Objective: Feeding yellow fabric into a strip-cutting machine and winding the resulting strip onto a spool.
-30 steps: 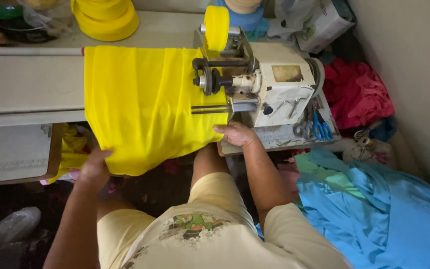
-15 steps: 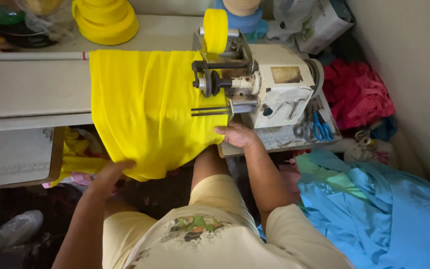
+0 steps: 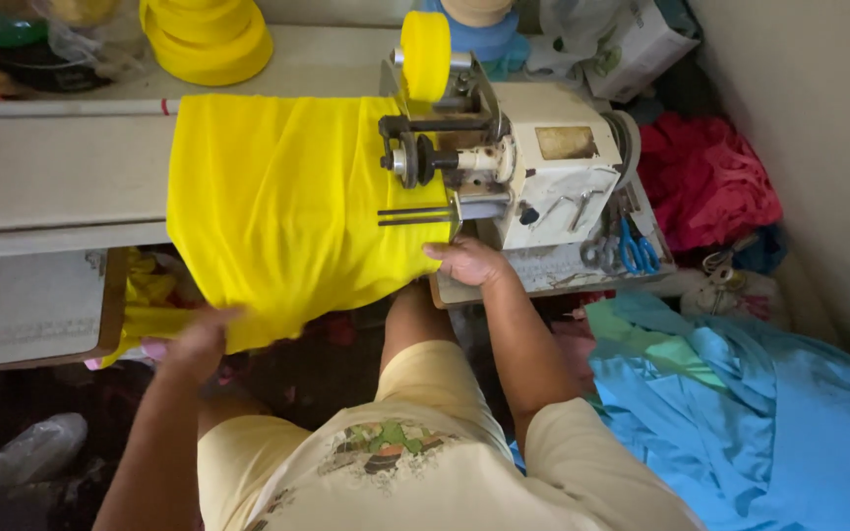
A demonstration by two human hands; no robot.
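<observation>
Head view: 2 hands, left hand (image 3: pixel 194 339) and right hand (image 3: pixel 469 261), fingers closed gripping 1 yellow cloth (image 3: pixel 287 206) beside 1 sewing machine (image 3: pixel 533 167).

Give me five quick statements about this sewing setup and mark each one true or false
1. The left hand grips the hanging lower edge of the yellow fabric. True.
2. The right hand rests at the fabric's edge beside the sewing machine. True.
3. The fabric pile at the lower right is green. False: the heap of cloth there is blue.
4. The scissors lie to the right of the machine, with blue handles. True.
5. The roll of tape on top of the machine is red. False: it is yellow.
</observation>
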